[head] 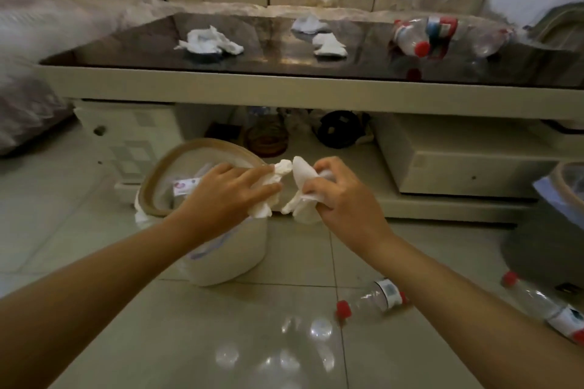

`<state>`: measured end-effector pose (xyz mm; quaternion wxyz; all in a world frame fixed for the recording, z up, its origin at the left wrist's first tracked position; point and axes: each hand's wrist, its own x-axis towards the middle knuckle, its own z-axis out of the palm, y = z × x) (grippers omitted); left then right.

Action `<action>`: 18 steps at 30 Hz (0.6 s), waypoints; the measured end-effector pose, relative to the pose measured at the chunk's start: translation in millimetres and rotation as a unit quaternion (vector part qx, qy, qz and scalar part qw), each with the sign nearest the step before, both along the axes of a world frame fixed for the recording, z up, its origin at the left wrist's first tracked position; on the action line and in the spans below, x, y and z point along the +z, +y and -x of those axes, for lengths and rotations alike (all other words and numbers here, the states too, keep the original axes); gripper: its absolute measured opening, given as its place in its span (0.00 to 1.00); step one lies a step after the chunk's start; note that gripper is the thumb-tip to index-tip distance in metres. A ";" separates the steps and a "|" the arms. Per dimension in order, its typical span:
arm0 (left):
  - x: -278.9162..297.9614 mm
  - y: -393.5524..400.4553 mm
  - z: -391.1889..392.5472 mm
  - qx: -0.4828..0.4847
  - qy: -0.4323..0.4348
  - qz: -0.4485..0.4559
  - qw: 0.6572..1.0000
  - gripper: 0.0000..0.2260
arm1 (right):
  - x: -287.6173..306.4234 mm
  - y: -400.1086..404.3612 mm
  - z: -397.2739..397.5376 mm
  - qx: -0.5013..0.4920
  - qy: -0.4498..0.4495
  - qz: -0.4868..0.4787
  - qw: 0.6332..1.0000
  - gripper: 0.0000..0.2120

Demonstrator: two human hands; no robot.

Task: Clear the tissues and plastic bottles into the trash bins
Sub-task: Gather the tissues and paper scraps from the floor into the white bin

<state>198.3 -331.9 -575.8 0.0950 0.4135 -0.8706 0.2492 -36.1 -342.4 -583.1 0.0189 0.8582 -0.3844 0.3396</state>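
Over the tiled floor (94, 262), beside the rim of the cream trash bin (164, 180), the left hand (227, 193) pinches one crumpled tissue (271, 186) and the right hand (341, 196) grips another tissue (300, 180), so the dropping step looks to be in hand. Next, I judge, both must shift left over the bin and let go. More tissues (208, 41) and plastic bottles (423, 35) wait on the dark glossy table (126, 50) before a pale sofa; another bottle (373, 297) lies on the floor.

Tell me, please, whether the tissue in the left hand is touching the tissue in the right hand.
Apart. The head view shows a narrow gap of floor and shelf between the left hand's tissue and the right hand's tissue.
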 end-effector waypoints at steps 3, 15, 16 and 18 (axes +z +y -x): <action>-0.2 -9.9 -48.4 0.040 0.009 0.019 0.999 0.21 | 5.0 -12.7 -56.6 0.012 -0.001 0.001 1.000 0.06; -48.2 -71.6 -124.0 0.264 0.098 -0.198 0.939 0.42 | -30.8 -71.9 -204.5 -0.096 0.068 -0.159 0.980 0.22; -55.9 -79.4 -124.0 0.262 0.102 -0.240 0.929 0.42 | -36.0 -74.8 -209.7 -0.097 0.110 -0.253 0.956 0.25; -66.4 -91.3 -124.3 0.262 0.079 -0.329 0.904 0.40 | -40.4 -77.9 -214.7 -0.098 0.184 -0.369 0.906 0.28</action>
